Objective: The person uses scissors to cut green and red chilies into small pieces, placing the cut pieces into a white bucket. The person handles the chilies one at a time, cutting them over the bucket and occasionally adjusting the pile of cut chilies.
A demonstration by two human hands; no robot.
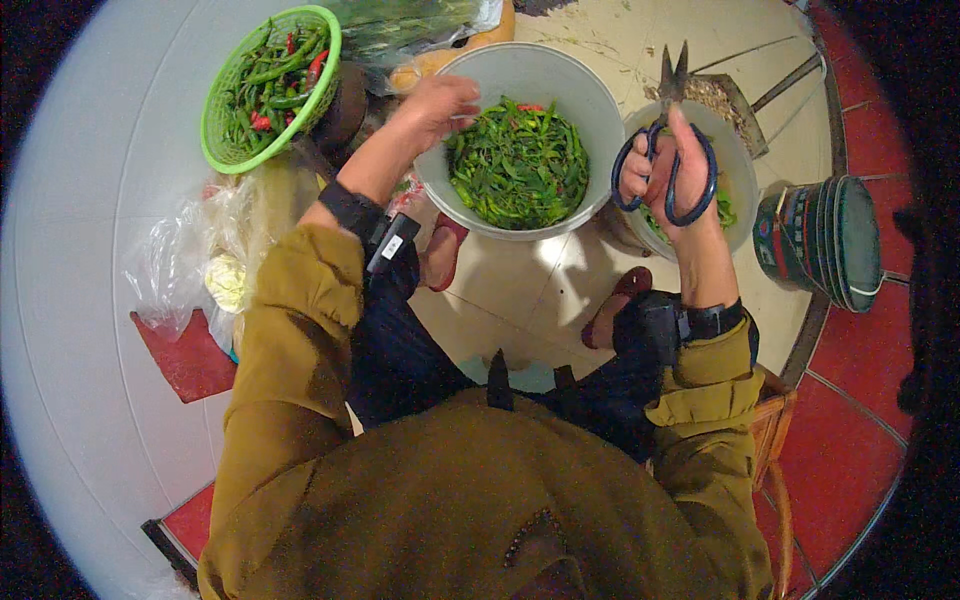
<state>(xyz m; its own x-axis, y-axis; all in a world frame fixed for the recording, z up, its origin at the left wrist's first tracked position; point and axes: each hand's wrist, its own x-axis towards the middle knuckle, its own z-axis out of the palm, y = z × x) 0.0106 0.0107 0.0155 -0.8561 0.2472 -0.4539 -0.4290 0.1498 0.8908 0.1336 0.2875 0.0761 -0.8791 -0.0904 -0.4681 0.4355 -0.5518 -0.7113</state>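
My right hand (679,169) grips a pair of scissors (673,75) by their dark blue loop handles. The blades point away from me and stand slightly apart. Below that hand is a translucent white tub (739,157) with some green pieces in it. My left hand (442,109) hovers at the left rim of a large white plastic bucket (551,64), fingers over its inside and nothing visible in them. Green chili peppers (521,165), with a little red among them, lie in the bucket. Up and left, a green plastic basket (210,142) holds green and red chili peppers (281,82).
Dark green stacked buckets (817,240) stand at the right. Behind the tub lies a dustpan (739,109) with debris. Clear plastic bags (180,255) and a pale cabbage-like vegetable (226,282) are at the left. Bagged leafy greens (405,26) lie at the back. A wooden chair (772,427) shows beside me.
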